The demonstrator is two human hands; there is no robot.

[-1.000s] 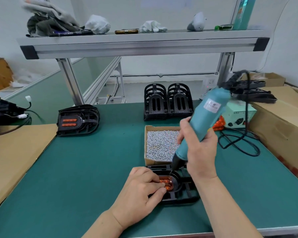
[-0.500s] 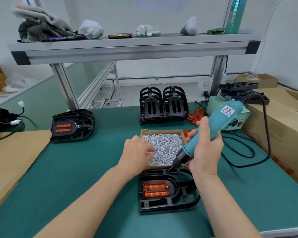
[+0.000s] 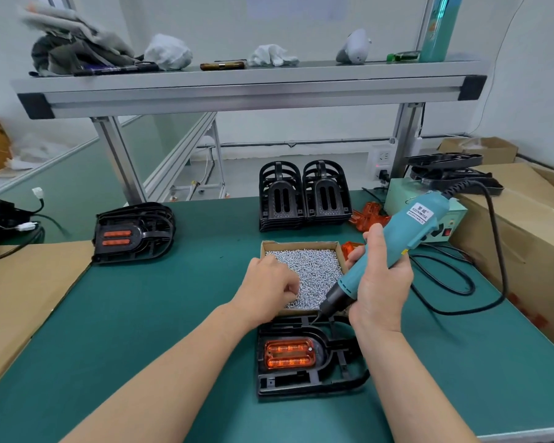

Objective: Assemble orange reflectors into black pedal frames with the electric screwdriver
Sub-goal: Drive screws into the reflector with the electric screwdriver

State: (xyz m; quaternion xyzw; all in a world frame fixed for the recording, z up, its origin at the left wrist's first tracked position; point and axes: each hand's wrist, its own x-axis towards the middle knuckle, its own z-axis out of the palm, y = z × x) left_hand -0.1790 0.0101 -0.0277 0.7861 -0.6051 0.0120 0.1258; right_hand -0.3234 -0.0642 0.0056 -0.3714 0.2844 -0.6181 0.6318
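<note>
Both hands are up over the green counter (image 3: 135,321). My left hand (image 3: 271,289) is in the little box (image 3: 301,243) of silver screws (image 3: 317,270). Its fingers are bunched tight at the pile, but I cannot tell if they have a screw. My right hand (image 3: 379,289) is wrapped round the blue electric screwdriver (image 3: 397,244). The screwdriver leans, and its tip points down toward 7 o'clock, just over the far edge of the black pedal frame (image 3: 336,350).

That frame lies flat on the counter close to me, at 6 o'clock from the box and touching it. An orange reflector (image 3: 290,353) sits inside its left part.

At 12 o'clock, two stacks of empty frames (image 3: 304,199) stand side by side. At 10 o'clock lies a done pedal stack (image 3: 135,233) with orange in it. Loose reflectors (image 3: 368,215) lie at 1 o'clock, next to a pale green power box (image 3: 397,196).
</note>
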